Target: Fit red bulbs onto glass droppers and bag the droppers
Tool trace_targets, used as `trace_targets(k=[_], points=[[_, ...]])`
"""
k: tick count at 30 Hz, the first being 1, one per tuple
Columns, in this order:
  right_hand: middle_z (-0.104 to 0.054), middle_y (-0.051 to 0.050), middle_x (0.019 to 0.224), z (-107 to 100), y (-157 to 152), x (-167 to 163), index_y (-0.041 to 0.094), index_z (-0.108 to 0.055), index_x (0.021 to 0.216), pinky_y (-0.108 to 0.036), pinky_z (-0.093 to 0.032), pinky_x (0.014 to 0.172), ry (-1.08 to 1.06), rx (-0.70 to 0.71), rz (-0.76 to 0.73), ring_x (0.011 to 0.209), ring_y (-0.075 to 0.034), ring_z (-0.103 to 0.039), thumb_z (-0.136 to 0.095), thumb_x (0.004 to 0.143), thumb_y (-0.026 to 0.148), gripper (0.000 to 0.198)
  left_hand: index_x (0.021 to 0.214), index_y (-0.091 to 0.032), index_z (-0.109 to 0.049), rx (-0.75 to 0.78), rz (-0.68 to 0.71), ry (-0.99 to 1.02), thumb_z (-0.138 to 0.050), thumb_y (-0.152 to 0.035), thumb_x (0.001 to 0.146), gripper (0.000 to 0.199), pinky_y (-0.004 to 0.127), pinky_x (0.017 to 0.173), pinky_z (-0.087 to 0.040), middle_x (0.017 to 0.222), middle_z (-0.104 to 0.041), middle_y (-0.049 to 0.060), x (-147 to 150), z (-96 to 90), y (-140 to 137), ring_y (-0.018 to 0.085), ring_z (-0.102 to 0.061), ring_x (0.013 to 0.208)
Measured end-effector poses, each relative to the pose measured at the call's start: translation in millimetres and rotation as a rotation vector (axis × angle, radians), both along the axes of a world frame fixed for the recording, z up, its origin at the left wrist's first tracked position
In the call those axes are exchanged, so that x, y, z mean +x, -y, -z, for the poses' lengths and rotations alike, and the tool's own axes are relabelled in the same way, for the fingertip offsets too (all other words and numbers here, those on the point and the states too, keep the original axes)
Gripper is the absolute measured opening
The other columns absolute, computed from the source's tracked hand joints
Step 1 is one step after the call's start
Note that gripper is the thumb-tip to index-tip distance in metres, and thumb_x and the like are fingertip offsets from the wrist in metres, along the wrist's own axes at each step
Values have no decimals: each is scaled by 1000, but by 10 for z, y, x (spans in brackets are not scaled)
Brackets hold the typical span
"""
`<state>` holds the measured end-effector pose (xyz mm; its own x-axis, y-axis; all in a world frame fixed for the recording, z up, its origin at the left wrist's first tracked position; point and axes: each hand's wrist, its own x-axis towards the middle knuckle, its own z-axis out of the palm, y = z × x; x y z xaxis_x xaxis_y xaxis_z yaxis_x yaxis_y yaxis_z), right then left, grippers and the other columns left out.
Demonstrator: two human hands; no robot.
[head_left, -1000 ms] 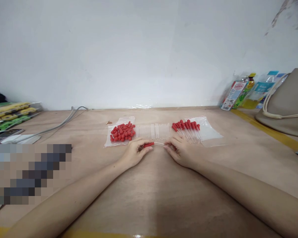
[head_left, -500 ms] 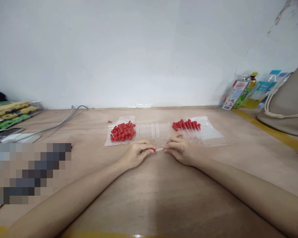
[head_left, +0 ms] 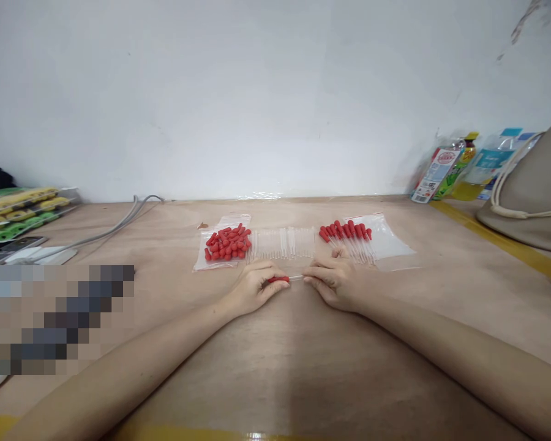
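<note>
- On my feed, a smooth red bulb (head_left: 280,279) meets a slim clear tube (head_left: 296,278), nearer than the loose tubes (head_left: 289,242) on the wood-grained surface (head_left: 257,373).
- My left hand (head_left: 254,286) pinches the bulb, my right hand (head_left: 333,280) the tube (fingers curled).
- The tube's long axis runs left to right, bulb leftward.

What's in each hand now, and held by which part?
Left hand: a red rubber bulb, pinched between thumb and fingers. Right hand: a clear tube, by its end away from the bulb.
</note>
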<state>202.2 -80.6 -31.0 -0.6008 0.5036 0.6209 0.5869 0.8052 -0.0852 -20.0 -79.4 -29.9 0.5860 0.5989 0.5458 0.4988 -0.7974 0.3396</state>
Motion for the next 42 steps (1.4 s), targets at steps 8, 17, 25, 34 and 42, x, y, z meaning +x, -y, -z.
trace_targets(k=[8,17,25,34,42], points=[[-58,0,63,12,39,-89,16,-61,71,-30,-21,67,54,31,28,55,-9,-42,-39,87,22,28,85,-15,-62,39,10,-49,-52,-29,84,17,27,69,-43,76,-62,4,-1,24,6,14,-55,72],[-58,0,58,36,-3,-177,14,-54,62,-29,-19,63,118,-20,37,50,-9,-38,-37,87,22,32,87,-15,-62,54,31,-78,-51,-28,84,17,27,69,-43,77,-61,5,-3,57,-12,14,-55,73],[-64,-4,74,-135,56,-195,15,-59,74,-30,-23,70,211,-136,51,63,-12,-50,-37,88,23,27,88,-16,-61,14,-18,-61,-50,-26,84,15,28,71,-43,80,-60,4,5,5,1,15,-55,77],[-64,-1,64,-362,-325,215,20,-63,64,-28,-30,63,-7,-422,631,62,-16,-55,-45,79,38,29,118,-20,-44,-47,-175,-27,-54,-24,80,39,35,82,-43,107,-49,8,-40,-2,-17,20,-50,95],[-62,-5,63,-259,-640,596,21,-60,56,-32,-30,66,9,-488,1022,67,-22,-56,-43,74,45,35,107,-20,-52,-100,-143,-70,-51,-21,82,26,29,70,-45,102,-50,6,-27,-1,-14,16,-51,83]])
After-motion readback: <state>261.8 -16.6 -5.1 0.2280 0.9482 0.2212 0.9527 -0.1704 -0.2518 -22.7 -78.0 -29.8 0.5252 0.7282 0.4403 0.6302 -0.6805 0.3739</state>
